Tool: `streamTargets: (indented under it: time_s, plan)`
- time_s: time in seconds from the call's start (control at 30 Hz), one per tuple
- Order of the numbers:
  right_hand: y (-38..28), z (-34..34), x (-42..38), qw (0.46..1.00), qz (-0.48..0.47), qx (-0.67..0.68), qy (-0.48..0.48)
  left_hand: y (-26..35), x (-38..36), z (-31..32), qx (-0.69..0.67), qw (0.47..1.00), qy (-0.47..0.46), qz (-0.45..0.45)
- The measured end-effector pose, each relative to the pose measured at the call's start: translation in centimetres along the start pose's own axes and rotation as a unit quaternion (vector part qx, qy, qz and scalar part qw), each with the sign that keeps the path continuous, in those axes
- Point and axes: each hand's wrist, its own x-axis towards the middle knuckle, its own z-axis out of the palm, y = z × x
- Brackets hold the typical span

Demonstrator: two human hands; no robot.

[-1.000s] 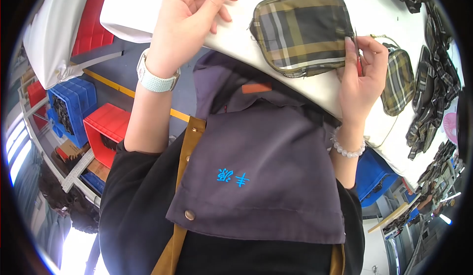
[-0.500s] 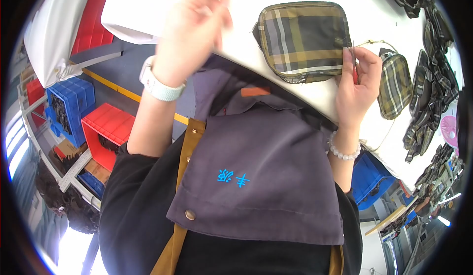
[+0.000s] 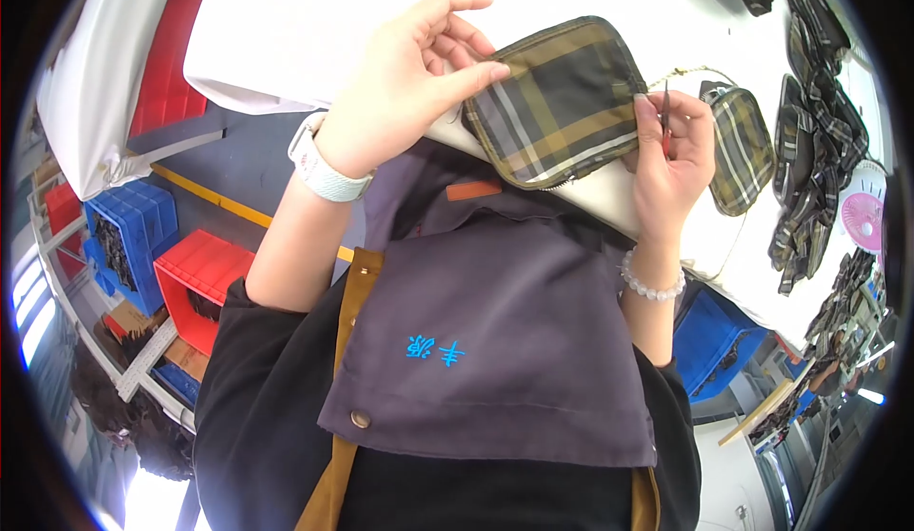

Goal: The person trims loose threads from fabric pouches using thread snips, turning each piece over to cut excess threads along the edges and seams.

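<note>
A plaid zip pouch [image 3: 562,98] in olive, black and white is held tilted over the near edge of the white table. My left hand [image 3: 414,74], with a pale watch on its wrist, pinches the pouch's upper left corner; its index finger sticks out straight. Closed on the right edge of the pouch is my right hand [image 3: 674,150], thumb in front. That same hand also keeps a small pointed tool with a red handle [image 3: 666,136], like thread snips, its dark tip upward. A second plaid pouch [image 3: 743,150] lies just right of this hand, with a cord beside it.
Several more plaid pieces [image 3: 809,141] are heaped along the right of the white table [image 3: 286,27]. A pink fan [image 3: 862,209] stands beyond them. Blue crate [image 3: 133,236] and red crate [image 3: 205,279] sit low on the left; another blue crate [image 3: 714,345] is under the table at right.
My left hand has come right and down from above the table and taken the pouch's corner. The pouch has tilted and shifted slightly left, still in my right hand.
</note>
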Motion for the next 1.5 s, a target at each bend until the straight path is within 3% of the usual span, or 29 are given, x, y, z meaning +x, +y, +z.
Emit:
streamTargets:
  time_s: [0.07, 0.2, 0.27, 0.33, 0.4, 0.47, 0.53, 0.6, 0.67, 0.7, 0.73, 0.77, 0.8, 0.87, 0.9, 1.0, 1.13, 1.27, 1.47, 1.5]
  plan:
    - [0.0, -0.2, 0.0, 1.0, 0.004, 0.012, -0.003, 1.2, -0.2, -0.3, 0.1, 0.993, -0.055, -0.022]
    - [-0.3, 0.1, 0.3, 0.999, -0.012, 0.024, 0.025, 2.2, -0.5, 0.1, 0.09, 0.996, -0.014, 0.012]
    - [-0.2, -0.1, 0.4, 0.997, -0.034, 0.041, 0.049, 2.9, -0.6, -0.2, 0.079, 0.964, 0.197, 0.162]
    - [0.1, -0.3, 0.5, 0.994, -0.032, 0.042, 0.092, 5.0, -1.0, -0.2, 0.125, 0.928, 0.246, 0.251]
    - [0.6, -0.2, 0.5, 0.994, -0.046, 0.046, 0.088, 6.0, -1.7, 0.2, 0.216, 0.916, 0.196, 0.274]
    - [0.4, -0.1, 0.5, 0.994, -0.048, 0.047, 0.081, 6.0, -2.2, 1.6, 0.205, 0.95, 0.035, 0.231]
    - [0.4, -0.4, 0.4, 0.994, -0.048, 0.043, 0.085, 5.7, -2.9, 1.8, 0.25, 0.946, -0.078, 0.19]
    - [0.4, -0.4, 0.3, 0.994, -0.044, 0.04, 0.091, 3.4, -2.7, 1.5, 0.235, 0.951, 0.045, 0.198]
    - [0.2, -0.2, 0.3, 0.993, -0.05, 0.032, 0.106, 2.4, -2.4, -0.1, 0.285, 0.934, 0.166, 0.14]
    - [0.2, -0.3, 0.2, 0.993, -0.048, 0.032, 0.106, 2.3, -2.5, -0.5, 0.285, 0.934, 0.165, 0.139]
    - [0.0, -0.4, 0.0, 0.995, -0.04, 0.024, 0.085, 2.3, -2.6, -0.8, 0.138, 0.981, 0.129, 0.042]
    - [-0.1, -0.5, -0.1, 0.997, -0.032, 0.016, 0.063, 2.3, -2.6, -1.1, -0.015, 0.994, 0.091, -0.057]
    - [-0.3, -0.2, -0.3, 0.998, -0.031, 0.018, 0.06, 2.2, -2.6, -1.1, -0.014, 0.994, 0.094, -0.058]
    - [-0.9, 0.5, -0.7, 0.998, -0.057, 0.008, -0.027, 2.0, -2.2, -0.7, -0.035, 0.986, -0.001, -0.166]
    - [-1.1, 0.9, -0.9, 0.997, -0.052, -0.008, -0.056, 1.3, -2.2, 0.4, -0.04, 0.993, 0.042, -0.106]
    - [-2.0, 3.0, -1.1, 0.994, -0.058, -0.011, -0.094, 1.4, -1.8, 1.1, -0.005, 0.988, -0.021, -0.156]
    - [-2.3, 3.4, 0.3, 0.988, -0.061, -0.032, -0.137, 1.3, -2.0, 3.0, -0.102, 0.977, -0.053, -0.178]
    - [-1.3, 2.3, 2.6, 0.975, 0.081, 0.097, -0.183, 1.4, -2.7, 4.5, -0.213, 0.961, 0.008, -0.174]
    - [-1.0, 0.9, 2.1, 0.978, 0.021, 0.073, -0.197, 0.7, -3.3, 5.2, -0.226, 0.96, 0.045, -0.158]
    - [-1.3, 0.6, 1.8, 0.978, 0.011, 0.013, -0.206, 0.7, -3.3, 5.2, -0.234, 0.958, 0.046, -0.157]
